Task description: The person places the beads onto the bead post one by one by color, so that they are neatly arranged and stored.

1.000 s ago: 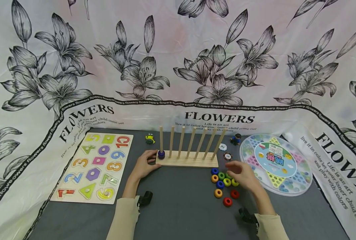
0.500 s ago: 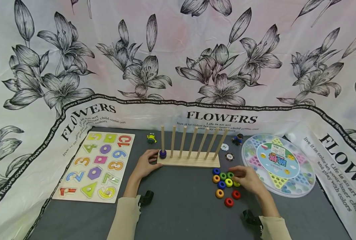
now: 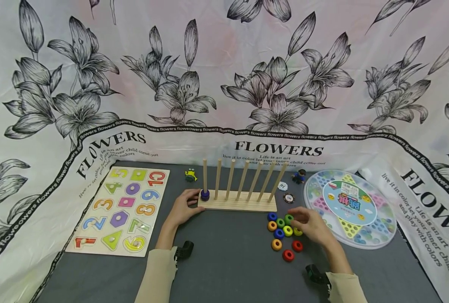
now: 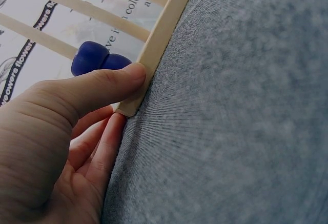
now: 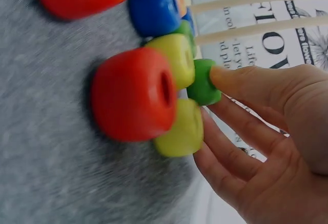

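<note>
My left hand (image 3: 184, 208) grips the left end of a wooden peg board (image 3: 239, 205), thumb along its front edge and fingers behind. Two dark blue beads (image 4: 92, 59) are stacked on the leftmost peg; the other pegs are bare. At the far right of the loose beads, my right hand (image 3: 310, 226) pinches a green bead (image 5: 203, 83) between thumb and fingers, low among the others. Beside it in the right wrist view are a yellow bead (image 5: 182, 131) touching the fingers and a red bead (image 5: 134, 95) closer to the camera.
Several blue, orange, green, yellow and red beads (image 3: 279, 234) lie right of centre. A number puzzle board (image 3: 107, 229) is on the left, a round game board (image 3: 315, 198) on the right. Poker chips (image 3: 289, 198), a toy figure (image 3: 298, 176) and a yellow-green toy (image 3: 190, 175) sit behind.
My right hand's fingers have come down and closed on the green bead, moving slightly inward at the beads' edge. My left hand stays on the peg board.
</note>
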{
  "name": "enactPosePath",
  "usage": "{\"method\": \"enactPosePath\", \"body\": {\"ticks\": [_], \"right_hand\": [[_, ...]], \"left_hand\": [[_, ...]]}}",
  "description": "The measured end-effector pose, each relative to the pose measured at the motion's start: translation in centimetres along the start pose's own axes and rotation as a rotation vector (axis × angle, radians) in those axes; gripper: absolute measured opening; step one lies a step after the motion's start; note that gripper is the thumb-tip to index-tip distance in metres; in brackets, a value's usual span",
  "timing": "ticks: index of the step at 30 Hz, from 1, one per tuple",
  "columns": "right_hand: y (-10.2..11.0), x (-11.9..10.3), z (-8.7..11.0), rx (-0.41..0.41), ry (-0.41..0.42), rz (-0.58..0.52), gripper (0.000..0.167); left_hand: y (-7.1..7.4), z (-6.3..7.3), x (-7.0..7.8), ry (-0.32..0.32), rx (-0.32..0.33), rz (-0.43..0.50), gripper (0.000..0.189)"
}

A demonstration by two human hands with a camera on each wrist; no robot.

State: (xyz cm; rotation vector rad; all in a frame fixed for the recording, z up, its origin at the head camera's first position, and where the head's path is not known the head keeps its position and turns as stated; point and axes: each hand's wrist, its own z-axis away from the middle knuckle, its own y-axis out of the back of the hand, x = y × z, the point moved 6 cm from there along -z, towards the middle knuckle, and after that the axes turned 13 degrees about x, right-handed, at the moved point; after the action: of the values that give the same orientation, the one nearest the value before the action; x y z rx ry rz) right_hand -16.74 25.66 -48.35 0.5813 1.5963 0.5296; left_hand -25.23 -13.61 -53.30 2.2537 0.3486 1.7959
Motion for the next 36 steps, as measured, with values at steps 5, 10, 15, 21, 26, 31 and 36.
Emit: {"method": "enactPosePath", "body": {"ticks": [5,10,15,21,26,31,36], "right_hand": [[0.4,-1.6,-0.1,0.045,0.048,-0.014,0.031],[0.9,-3.7,-0.5,0.073,0.098,-0.043,0.028],[0.9,-5.8,-1.0,0.119,0.104,-0.073,0.028],[0.3,-8.9,-1.9,0.162,0.171,-0.18,0.027],[0.2,-11.2,-2.8,0.186,0.238,-0.228,0.026],[-0.4,-14.0,-3.7,0.203,0.274,-0.276,0.026],[-1.1,-18.6,-3.4,0.193,0.32,-0.327,0.026]], "left_hand": [[0.1,0.1,0.1,0.003,0.006,-0.01,0.063],[0.0,-0.1,0.4,0.001,0.002,-0.012,0.064],[-0.1,-0.3,0.4,-0.004,-0.011,0.001,0.064],[-0.1,0.0,0.1,0.003,-0.002,-0.016,0.065],[-0.4,0.0,0.2,0.0,-0.007,-0.01,0.064],[-0.5,-0.1,0.3,0.001,-0.013,-0.008,0.065],[-0.3,0.0,0.2,0.009,-0.003,-0.021,0.065]]}}
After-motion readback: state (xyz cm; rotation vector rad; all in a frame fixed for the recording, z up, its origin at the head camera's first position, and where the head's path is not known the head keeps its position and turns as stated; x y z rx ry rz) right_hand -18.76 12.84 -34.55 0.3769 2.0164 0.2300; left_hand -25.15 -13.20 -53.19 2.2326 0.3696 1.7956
